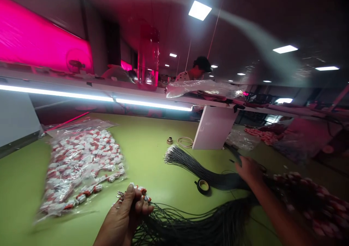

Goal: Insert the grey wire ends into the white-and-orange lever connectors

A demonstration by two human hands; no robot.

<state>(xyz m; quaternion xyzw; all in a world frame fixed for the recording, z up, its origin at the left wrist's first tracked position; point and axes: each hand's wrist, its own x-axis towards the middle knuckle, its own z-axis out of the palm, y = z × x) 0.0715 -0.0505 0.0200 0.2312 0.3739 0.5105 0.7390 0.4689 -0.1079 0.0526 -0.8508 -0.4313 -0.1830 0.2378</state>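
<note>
The left hand (130,212) is fisted around black wires (180,225) on the green table (147,148), probably to keep their red-and-white connectors (141,190) gathered, while the right hand (247,169) rests on another wire bundle (191,165), grip not discernible.

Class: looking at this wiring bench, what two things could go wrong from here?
1. The loose black wires fanning from the left hand run toward the bundled wires at the right hand; they may tangle.
2. The tape roll lies between both sets and could be snagged and dragged.
</note>
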